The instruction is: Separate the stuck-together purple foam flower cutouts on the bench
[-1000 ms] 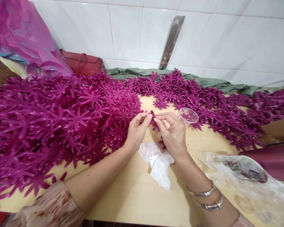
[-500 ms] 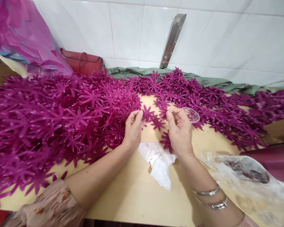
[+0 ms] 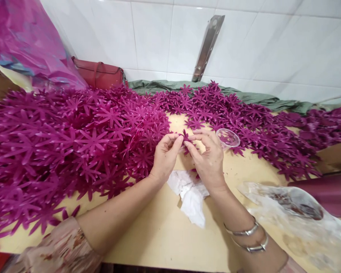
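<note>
Over the middle of the table, my left hand and my right hand meet with thumbs and forefingers pinched. Between the fingertips is a magenta artificial flower petal piece with narrow lobes. Whether it is one layer or more is hidden by my fingers. Just below my hands lies a crumpled white tissue. Right beyond my right hand sits a round clear plastic lid or shallow dish. A large heap of finished-looking magenta flower pieces rises left of my left hand.
A second heap of darker flower pieces spreads along the back and right. Clear plastic bags lie at right. A red bag, green cloth and metal bracket are at the tiled wall.
My hands, apart before with a flower piece at each one's fingertips, have come together over the table. My right hand has moved left, and the pieces now meet between my fingers.
</note>
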Available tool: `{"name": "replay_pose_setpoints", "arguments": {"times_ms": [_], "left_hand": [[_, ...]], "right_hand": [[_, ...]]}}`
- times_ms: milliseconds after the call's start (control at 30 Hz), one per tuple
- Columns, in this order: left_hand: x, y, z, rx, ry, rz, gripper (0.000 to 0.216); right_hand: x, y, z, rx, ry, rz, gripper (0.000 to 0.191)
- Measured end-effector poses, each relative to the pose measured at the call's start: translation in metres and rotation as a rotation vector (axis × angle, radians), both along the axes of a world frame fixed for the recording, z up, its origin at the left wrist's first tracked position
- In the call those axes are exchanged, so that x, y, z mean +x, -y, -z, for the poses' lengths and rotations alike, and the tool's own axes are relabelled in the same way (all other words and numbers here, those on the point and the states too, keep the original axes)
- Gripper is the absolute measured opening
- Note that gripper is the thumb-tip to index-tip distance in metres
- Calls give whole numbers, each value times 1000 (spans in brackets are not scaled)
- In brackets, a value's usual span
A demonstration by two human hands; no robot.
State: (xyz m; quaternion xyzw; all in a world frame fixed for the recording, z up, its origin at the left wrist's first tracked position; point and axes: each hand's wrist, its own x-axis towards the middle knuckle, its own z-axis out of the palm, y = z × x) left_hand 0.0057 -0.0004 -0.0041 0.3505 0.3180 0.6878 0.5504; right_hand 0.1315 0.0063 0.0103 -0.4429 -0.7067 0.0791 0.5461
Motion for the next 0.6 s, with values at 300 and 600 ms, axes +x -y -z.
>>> {"name": "replay_pose_setpoints", "arguments": {"times_ms": [300,600], "left_hand": [[-1,-2,3,-63,30,38,33],[-3,-4,3,-83,29,79,35]], "right_hand": [[3,0,-1,-61,-68,-79,12],[2,-1,1,-262,-280,-160,14]]}}
